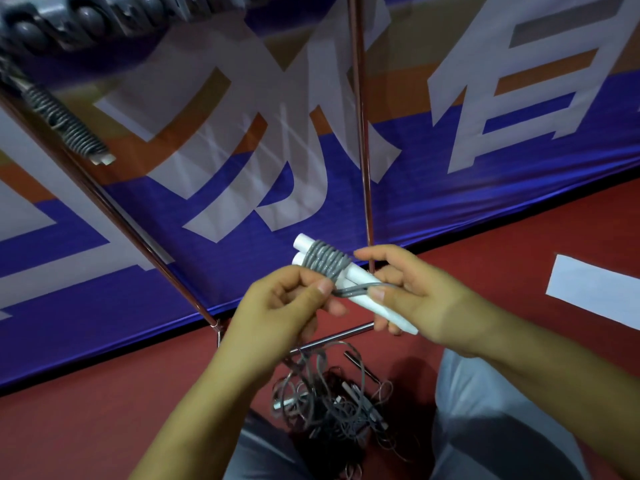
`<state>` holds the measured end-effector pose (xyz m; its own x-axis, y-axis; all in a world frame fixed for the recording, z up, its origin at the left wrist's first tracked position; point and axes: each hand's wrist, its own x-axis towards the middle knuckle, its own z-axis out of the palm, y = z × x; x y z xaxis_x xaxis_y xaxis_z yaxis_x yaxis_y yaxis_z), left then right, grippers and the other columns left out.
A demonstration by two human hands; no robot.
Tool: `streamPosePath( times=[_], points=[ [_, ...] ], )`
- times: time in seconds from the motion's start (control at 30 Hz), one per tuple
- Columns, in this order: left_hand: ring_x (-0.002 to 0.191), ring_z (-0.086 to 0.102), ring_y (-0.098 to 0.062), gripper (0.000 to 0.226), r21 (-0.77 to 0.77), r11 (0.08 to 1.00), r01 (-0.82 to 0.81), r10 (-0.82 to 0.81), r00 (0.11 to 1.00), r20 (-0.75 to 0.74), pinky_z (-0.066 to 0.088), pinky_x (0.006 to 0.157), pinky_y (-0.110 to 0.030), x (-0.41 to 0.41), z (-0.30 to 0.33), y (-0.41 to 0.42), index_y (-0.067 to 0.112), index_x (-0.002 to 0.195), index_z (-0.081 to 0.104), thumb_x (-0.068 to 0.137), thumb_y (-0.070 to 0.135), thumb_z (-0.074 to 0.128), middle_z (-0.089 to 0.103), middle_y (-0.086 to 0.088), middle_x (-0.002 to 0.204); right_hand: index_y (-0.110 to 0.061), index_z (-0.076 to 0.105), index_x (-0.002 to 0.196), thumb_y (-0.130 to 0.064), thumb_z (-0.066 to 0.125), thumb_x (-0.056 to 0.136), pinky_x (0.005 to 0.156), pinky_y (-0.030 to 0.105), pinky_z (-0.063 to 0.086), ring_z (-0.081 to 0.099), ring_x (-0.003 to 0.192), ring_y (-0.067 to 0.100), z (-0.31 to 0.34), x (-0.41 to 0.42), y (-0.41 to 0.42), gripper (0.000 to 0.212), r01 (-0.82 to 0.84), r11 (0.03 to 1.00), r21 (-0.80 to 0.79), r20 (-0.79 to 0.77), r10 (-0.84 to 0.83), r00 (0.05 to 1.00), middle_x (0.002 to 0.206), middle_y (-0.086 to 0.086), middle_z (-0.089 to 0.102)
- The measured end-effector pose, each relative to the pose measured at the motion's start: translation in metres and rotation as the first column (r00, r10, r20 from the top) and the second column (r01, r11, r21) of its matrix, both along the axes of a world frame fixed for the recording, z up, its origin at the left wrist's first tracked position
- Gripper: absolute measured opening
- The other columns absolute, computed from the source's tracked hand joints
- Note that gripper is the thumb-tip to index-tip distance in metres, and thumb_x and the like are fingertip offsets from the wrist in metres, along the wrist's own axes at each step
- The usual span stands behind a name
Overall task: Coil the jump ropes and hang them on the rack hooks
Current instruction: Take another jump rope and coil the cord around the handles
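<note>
Together, both hands, left [287, 303] and right [408, 292], grip a coiled jump rope [325, 263].

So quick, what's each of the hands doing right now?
Left hand: grips the grey cord wound round the white handles.
Right hand: holds the handles, thumb pinching the cord's loose end.

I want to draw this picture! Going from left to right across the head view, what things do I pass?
Hung coiled rope → left hand → coiled rope with white handles → right hand → white floor mark.
</note>
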<state>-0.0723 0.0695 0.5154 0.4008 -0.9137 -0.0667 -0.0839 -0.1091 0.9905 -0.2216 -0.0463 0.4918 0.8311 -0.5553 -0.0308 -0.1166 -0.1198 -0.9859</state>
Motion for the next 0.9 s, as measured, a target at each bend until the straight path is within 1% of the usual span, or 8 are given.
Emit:
streamPosePath(
  times=[0.1, 0.23, 0.33, 0.43, 0.5, 0.63, 0.77, 0.9],
  points=[
    [0.055, 0.061, -0.014, 0.018, -0.003, 1.0, 0.005, -0.005, 0.994, -0.111, 0.049, 0.052, -0.02, 0.003, 0.0, 0.005, 0.003, 0.083, 0.058, 0.074, 0.018, 0.061, 0.073, -0.014, 0.08, -0.036, 0.052, 0.11, 0.0, 0.048, 0.095, 0.055, 0.022, 0.047, 0.06, 0.06, 0.009, 0.002, 0.0, 0.004, 0.039, 0.014, 1.0, -0.002, 0.029, -0.014, 0.999, 0.078, -0.01, 0.066],
    [0.047, 0.046, -0.009, 0.014, 0.014, 1.0, -0.007, 0.009, 0.98, -0.198, 0.038, 0.047, -0.016, 0.005, -0.007, 0.01, 0.014, 0.068, 0.061, 0.076, 0.017, 0.072, 0.072, -0.017, 0.084, -0.04, 0.052, 0.116, 0.0, 0.049, 0.095, 0.06, 0.023, 0.049, 0.061, 0.064, 0.009, 0.001, 0.001, 0.011, 0.046, 0.022, 0.999, -0.035, 0.071, -0.02, 0.997, 0.097, 0.005, 0.066],
    [0.045, 0.037, -0.01, 0.023, 0.012, 0.997, -0.077, 0.078, 0.976, -0.203, 0.032, 0.043, -0.016, 0.003, -0.011, 0.007, 0.02, 0.063, 0.06, 0.073, 0.027, 0.079, 0.062, -0.007, 0.063, -0.041, 0.05, 0.119, 0.001, 0.048, 0.095, 0.058, 0.018, 0.046, 0.059, 0.061, 0.005, 0.003, 0.003, 0.013, 0.048, 0.031, 0.999, -0.025, 0.073, -0.029, 0.997, 0.085, -0.002, 0.068],
    [0.05, 0.047, -0.012, 0.039, -0.042, 0.988, -0.147, 0.144, 0.987, -0.071, 0.039, 0.046, -0.02, 0.002, -0.012, 0.002, 0.016, 0.089, 0.054, 0.067, 0.038, 0.076, 0.061, -0.004, 0.068, -0.043, 0.048, 0.119, -0.002, 0.047, 0.096, 0.054, 0.013, 0.042, 0.054, 0.054, -0.002, 0.008, 0.003, 0.011, 0.048, 0.009, 1.0, -0.002, 0.049, -0.009, 0.999, 0.061, -0.014, 0.064],
    [0.059, 0.055, -0.015, 0.047, -0.086, 0.981, -0.176, 0.187, 0.972, 0.144, 0.048, 0.053, -0.028, 0.005, -0.011, 0.0, 0.026, 0.105, 0.052, 0.067, 0.041, 0.077, 0.069, 0.003, 0.082, -0.043, 0.048, 0.119, -0.002, 0.047, 0.096, 0.053, 0.012, 0.042, 0.053, 0.053, -0.003, 0.009, 0.001, 0.011, 0.047, -0.004, 1.0, 0.021, 0.047, 0.003, 0.999, 0.058, -0.014, 0.062],
    [0.058, 0.05, -0.013, 0.049, -0.18, 0.977, -0.114, 0.175, 0.912, 0.372, 0.048, 0.056, -0.044, 0.013, -0.013, -0.003, 0.041, 0.11, 0.049, 0.067, 0.046, 0.073, 0.059, -0.008, 0.077, -0.041, 0.05, 0.119, -0.001, 0.046, 0.096, 0.053, 0.013, 0.043, 0.053, 0.053, -0.001, 0.009, -0.001, 0.009, 0.047, -0.013, 0.997, 0.082, 0.069, 0.008, 0.998, 0.058, -0.009, 0.062],
    [0.052, 0.045, -0.004, 0.041, -0.232, 0.971, -0.055, 0.173, 0.833, 0.526, 0.041, 0.051, -0.024, 0.019, -0.012, -0.003, 0.042, 0.109, 0.05, 0.073, 0.044, 0.069, 0.052, -0.003, 0.065, -0.037, 0.049, 0.123, -0.001, 0.045, 0.096, 0.053, 0.016, 0.044, 0.056, 0.055, 0.003, 0.011, -0.002, 0.004, 0.046, -0.064, 0.991, 0.114, 0.098, 0.053, 0.994, 0.061, -0.009, 0.065],
    [0.056, 0.051, -0.007, 0.033, -0.239, 0.971, -0.029, 0.184, 0.73, 0.658, 0.039, 0.053, -0.013, 0.023, -0.01, 0.0, 0.043, 0.107, 0.051, 0.077, 0.048, 0.062, 0.056, 0.001, 0.074, -0.037, 0.045, 0.128, -0.003, 0.044, 0.096, 0.055, 0.016, 0.045, 0.057, 0.056, 0.002, 0.015, -0.005, -0.002, 0.046, -0.131, 0.986, 0.099, 0.083, 0.123, 0.989, 0.066, -0.016, 0.067]
  ],
)
